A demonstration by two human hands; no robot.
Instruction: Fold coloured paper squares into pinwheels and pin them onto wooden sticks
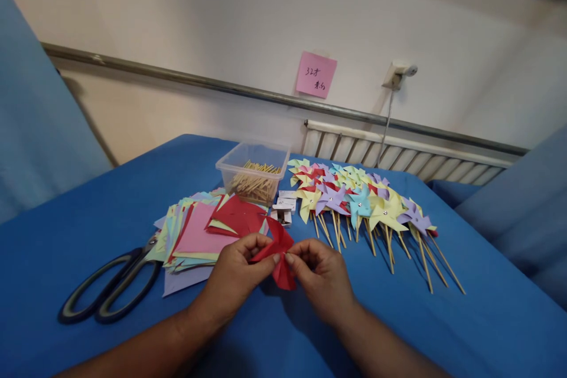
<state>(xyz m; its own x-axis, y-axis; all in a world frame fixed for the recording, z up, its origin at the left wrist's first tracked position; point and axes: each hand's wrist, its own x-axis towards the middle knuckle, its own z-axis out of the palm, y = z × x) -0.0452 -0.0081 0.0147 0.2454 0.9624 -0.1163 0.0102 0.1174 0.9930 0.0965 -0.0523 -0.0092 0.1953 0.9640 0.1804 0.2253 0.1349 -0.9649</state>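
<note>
A blue table [88, 212] fills the room's middle. On it lie rows of paper pinwheels [358, 204] on sticks, a stack of coloured paper squares [192, 236], black scissors [110, 286] and a clear box of sticks [254, 174]. Just above the cloth, the left hand [234, 277] and right hand [321, 277] pinch a folded red paper [279, 251] between their fingertips, thumbs nearly touching.

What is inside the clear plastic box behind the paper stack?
The clear plastic box holds a heap of thin wooden sticks, lidless and open on top. Whether anything lies beneath the sticks cannot be seen.
</note>
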